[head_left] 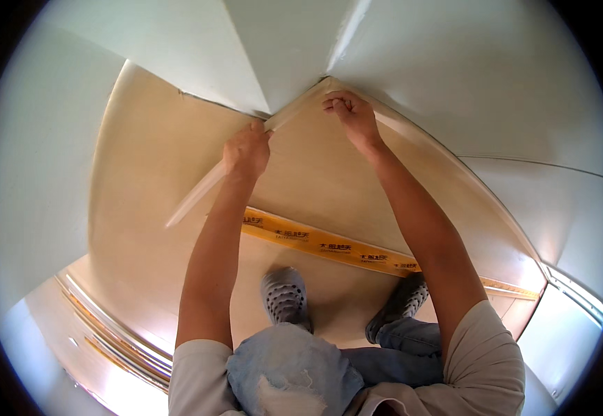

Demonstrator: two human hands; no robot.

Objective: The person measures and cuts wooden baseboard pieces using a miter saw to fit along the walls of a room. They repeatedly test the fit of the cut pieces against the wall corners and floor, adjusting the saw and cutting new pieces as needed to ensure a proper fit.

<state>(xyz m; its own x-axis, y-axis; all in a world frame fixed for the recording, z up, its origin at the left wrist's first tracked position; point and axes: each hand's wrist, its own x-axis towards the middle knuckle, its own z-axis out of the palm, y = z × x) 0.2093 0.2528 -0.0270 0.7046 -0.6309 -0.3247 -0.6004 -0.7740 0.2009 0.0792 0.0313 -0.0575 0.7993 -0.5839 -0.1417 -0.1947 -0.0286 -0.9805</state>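
A long pale trim strip [197,194] runs from the floor corner at upper centre down toward the left. My left hand [247,150] is closed around the strip near its middle. My right hand [349,114] pinches the strip's far end, pressed against the corner where the white walls [454,76] meet the beige floor covering [156,152]. Both forearms reach forward from the bottom edge.
A yellow tape band [329,246] with dark print crosses the floor covering ahead of my grey clogs [284,295]. My knees in blue jeans [294,367] fill the lower centre. A metal door-track threshold [107,333] lies at lower left, and a window frame [579,295] at right.
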